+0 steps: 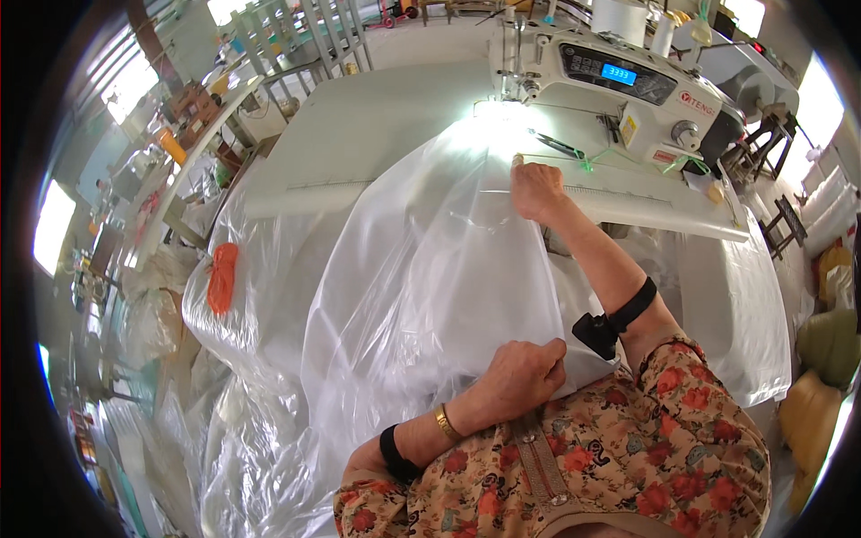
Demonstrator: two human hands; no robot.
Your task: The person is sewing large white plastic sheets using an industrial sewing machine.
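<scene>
A large sheet of clear, whitish plastic (421,278) runs from under the lit needle area of a white sewing machine (547,76) down over the table edge to my lap. Just in front of the needle, my right hand (538,191) is closed on the sheet's right edge. Close to my body, my left hand (525,377) is a fist gripping the same edge lower down. Between the two hands the edge hangs fairly straight. Dark thread snips (556,143) lie on the machine bed beside green thread (587,165), beyond my right hand.
Crumpled clear plastic (260,421) spreads at the left, with an orange cord bundle (221,278) on it. More plastic sheeting (731,305) hangs at the right. A cluttered bench (193,166) and a metal rack (305,40) stand farther off, and thread cones (619,20) sit above the machine.
</scene>
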